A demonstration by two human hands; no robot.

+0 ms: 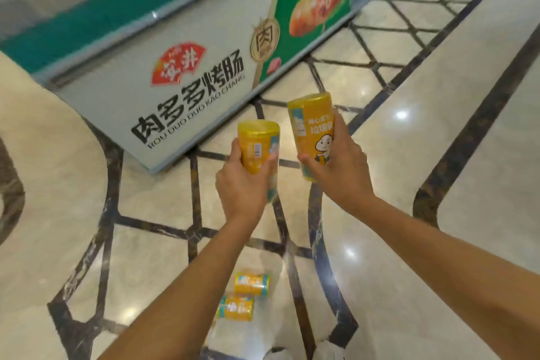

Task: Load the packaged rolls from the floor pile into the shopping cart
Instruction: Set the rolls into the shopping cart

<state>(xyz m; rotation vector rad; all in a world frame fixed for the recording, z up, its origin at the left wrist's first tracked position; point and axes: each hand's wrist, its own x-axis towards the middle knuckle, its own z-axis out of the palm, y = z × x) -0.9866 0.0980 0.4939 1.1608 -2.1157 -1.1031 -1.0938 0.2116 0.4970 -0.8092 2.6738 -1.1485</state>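
Polished marble floor [380,172] with two yellow plastic-wrapped rolls [251,283] left; left hand [242,181] and right hand [342,166] each clasp another roll, cart unseen.

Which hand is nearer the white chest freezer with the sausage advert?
Left. The left hand, gripping a yellow packaged roll, is just off the white chest freezer corner; the right hand, gripping another yellow roll, is farther right.

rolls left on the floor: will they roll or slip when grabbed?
Probably apt to roll: both floor rolls lie on their sides on glossy tile. The shiny film wrap looks slippery. Likely light: the left hand and right hand each hold one upright.
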